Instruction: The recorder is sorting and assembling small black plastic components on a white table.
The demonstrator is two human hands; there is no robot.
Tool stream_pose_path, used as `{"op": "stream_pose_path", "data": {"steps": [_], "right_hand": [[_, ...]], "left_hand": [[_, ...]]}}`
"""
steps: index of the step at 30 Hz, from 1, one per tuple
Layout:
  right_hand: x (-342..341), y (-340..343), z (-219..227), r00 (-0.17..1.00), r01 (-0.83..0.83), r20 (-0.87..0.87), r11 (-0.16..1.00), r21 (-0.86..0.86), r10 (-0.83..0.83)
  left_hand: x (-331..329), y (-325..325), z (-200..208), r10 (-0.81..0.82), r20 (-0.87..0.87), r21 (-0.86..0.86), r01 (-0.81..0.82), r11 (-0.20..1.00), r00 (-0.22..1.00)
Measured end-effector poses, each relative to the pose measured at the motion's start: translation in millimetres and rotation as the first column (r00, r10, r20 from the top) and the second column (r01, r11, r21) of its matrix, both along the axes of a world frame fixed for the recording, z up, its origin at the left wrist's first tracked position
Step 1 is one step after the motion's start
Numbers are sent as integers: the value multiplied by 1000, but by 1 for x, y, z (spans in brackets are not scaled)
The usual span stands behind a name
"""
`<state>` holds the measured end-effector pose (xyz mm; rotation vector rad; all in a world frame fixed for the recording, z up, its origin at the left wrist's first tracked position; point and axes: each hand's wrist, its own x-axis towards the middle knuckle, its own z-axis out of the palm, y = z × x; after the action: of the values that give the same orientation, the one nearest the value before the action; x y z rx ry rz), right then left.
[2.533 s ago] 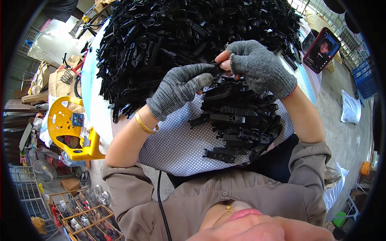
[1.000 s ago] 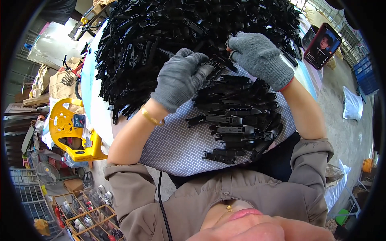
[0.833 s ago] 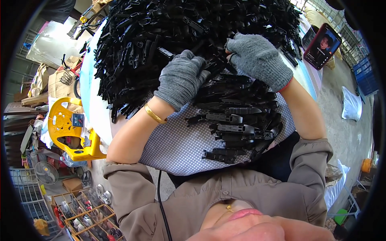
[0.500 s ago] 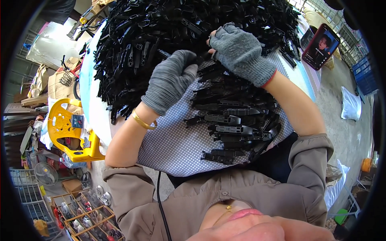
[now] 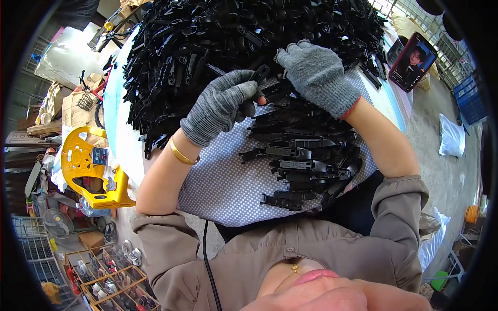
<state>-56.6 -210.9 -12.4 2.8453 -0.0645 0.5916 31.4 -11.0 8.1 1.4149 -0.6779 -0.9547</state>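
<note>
"What's the left hand (image 5: pixel 220 109) holding?"
"A black part (image 5: pixel 261 73), grip clamped on it, left of the right hand (image 5: pixel 315 75)."
"And the right grip?"
"Can't tell; it's by the far black pile (image 5: pixel 207 39) on the bench (image 5: pixel 129 150)."

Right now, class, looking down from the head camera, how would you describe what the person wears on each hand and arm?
The left hand wears a knitted glove streaked in greys, with a smooth gold-coloured bangle at the wrist. The right hand has a plainer grey knitted glove with red cuff edging. Grey-brown sleeves end near both elbows.
</note>
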Motion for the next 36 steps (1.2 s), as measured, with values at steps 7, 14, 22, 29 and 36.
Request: {"op": "stream_pose_path", "data": {"steps": [7,14,22,29,36], "right_hand": [[-3,-8,-2,959,-272,219,812,517,181],[-20,22,7,793,-588,493,665,461,359],[-24,20,7,799,-582,478,670,461,365],[-22,21,5,870,-493,415,442,750,266],[-22,18,12,950,-242,146,355,903,276]], "left_hand": [[-2,1,-2,-40,21,61,39,997,999],[-5,-4,-8,-142,-188,-311,78,947,972],[-13,-3,-10,-73,-267,-294,-9,956,961],[-16,-2,-10,-48,-12,-283,43,958,999],[-18,0,-10,-30,321,-144,80,986,947]]}}
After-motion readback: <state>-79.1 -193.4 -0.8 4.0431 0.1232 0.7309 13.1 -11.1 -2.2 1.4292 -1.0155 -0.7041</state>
